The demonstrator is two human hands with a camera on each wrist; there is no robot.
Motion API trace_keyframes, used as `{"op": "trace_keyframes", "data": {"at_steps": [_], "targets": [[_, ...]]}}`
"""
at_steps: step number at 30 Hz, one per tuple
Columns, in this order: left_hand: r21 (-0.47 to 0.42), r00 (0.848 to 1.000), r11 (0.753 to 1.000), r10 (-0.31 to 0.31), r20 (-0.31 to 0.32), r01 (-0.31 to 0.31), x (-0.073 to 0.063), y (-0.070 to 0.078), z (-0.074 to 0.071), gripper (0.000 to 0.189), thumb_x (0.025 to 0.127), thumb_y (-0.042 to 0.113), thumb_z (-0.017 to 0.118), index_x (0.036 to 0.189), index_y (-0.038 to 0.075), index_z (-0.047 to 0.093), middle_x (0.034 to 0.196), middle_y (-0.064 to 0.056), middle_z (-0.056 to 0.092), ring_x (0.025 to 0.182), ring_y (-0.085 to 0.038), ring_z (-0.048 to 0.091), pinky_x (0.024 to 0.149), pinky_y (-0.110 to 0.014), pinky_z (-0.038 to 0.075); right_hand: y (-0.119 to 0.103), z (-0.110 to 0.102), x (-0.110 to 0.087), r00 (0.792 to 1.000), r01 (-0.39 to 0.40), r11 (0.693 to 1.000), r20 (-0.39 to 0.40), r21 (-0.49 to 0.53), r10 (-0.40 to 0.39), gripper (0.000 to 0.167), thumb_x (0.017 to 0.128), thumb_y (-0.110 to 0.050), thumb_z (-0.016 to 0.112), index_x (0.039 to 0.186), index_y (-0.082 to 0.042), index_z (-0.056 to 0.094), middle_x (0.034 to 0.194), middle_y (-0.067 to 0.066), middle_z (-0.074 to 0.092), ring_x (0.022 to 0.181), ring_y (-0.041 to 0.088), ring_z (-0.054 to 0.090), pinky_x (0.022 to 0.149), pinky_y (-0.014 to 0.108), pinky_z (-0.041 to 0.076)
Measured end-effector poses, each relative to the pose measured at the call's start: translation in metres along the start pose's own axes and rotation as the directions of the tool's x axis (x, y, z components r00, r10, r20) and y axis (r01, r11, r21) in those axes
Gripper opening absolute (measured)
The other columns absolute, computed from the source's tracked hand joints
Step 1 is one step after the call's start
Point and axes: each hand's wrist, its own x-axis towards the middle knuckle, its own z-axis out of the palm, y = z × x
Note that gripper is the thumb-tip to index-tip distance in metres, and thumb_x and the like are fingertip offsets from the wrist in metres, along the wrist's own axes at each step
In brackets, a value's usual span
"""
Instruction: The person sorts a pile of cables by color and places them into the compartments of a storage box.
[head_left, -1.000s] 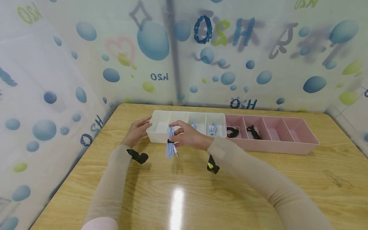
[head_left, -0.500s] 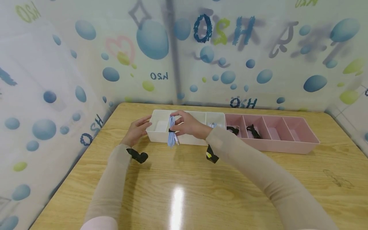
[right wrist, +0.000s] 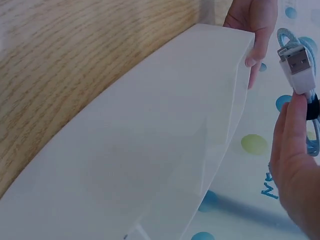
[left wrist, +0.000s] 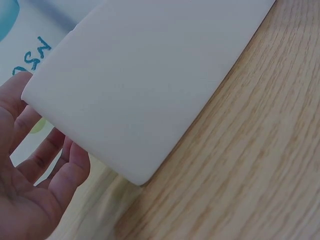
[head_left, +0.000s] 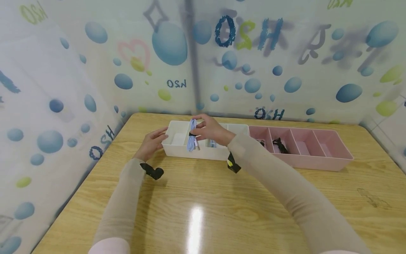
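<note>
My right hand [head_left: 209,131] pinches a coiled light-blue USB cable [head_left: 192,140] bound with a black strap. The coil hangs upright in front of the second compartment from the left of the white divided box [head_left: 177,151]. In the right wrist view the cable's metal USB plug [right wrist: 299,61] shows near the fingertips. My left hand [head_left: 152,144] touches the left end of that box; in the left wrist view its fingers [left wrist: 75,165] lie loosely bent against the end wall. Another light-blue cable [head_left: 213,143] lies in the third compartment, partly hidden by my right hand.
A pink divided box [head_left: 317,162] adjoins the white one on the right. It holds a black cable [head_left: 280,145] and another dark cable [head_left: 262,143], mostly behind my right sleeve. Behind the wooden table [head_left: 203,197] hangs a printed curtain [head_left: 209,63].
My right hand has lifted the cable up and slightly rightward, from in front of the white box to beside its rim. The left hand stays at the box's end.
</note>
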Motion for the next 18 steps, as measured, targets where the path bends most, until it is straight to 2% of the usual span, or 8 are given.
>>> {"op": "trace_keyframes", "data": {"at_steps": [9, 18], "targets": [[-0.012, 1.0, 1.0, 0.0, 0.007, 0.0, 0.0, 0.001, 0.0, 0.048, 0.092, 0.019, 0.049, 0.137, 0.011, 0.035, 0.132, -0.015, 0.037, 0.1, -0.014, 0.048, 0.073, -0.021, 0.046, 0.0, -0.005, 0.01, 0.999, -0.017, 0.999, -0.044, -0.027, 0.016, 0.052, 0.084, 0.0, 0.057, 0.131, -0.007, 0.035, 0.104, 0.018, 0.049, 0.088, 0.027, 0.058, 0.072, 0.031, 0.05], [-0.018, 1.0, 1.0, 0.006, 0.006, -0.006, 0.0, 0.001, 0.0, 0.048, 0.092, 0.018, 0.049, 0.137, 0.011, 0.035, 0.131, -0.014, 0.038, 0.096, -0.011, 0.05, 0.073, -0.021, 0.047, 0.003, -0.01, 0.016, 0.996, -0.013, 1.0, -0.086, -0.029, 0.01, 0.052, 0.085, -0.002, 0.057, 0.131, -0.007, 0.035, 0.106, 0.017, 0.047, 0.09, 0.027, 0.057, 0.074, 0.031, 0.049]]}}
